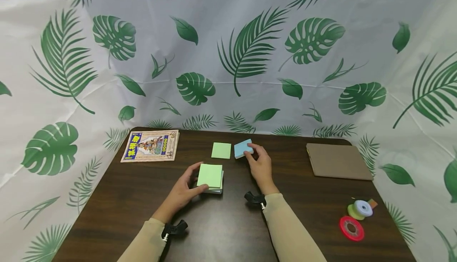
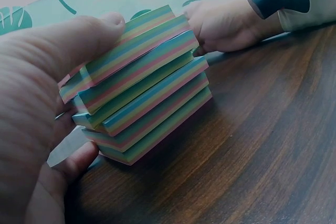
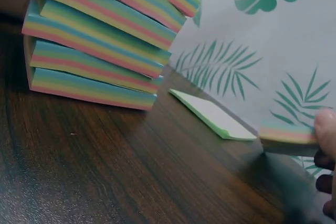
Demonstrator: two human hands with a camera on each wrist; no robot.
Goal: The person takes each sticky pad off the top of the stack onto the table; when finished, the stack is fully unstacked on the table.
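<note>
A tall stack of sticky note pads, green on top, stands on the table in front of me. My left hand grips it from the left side, thumb at the near edge. In the left wrist view the striped edges of the stacked pads show pink, yellow, green and blue layers, slightly out of line. My right hand pinches a blue-topped sticky note pad by its right side, tilted above the table in the right wrist view. Between them, farther back, lies a thin green sticky note pad.
An illustrated booklet lies at the back left. A brown notebook is at the back right. Near the right edge are a red ring-shaped spool and a white-and-green roll. A leaf-patterned curtain hangs behind the table.
</note>
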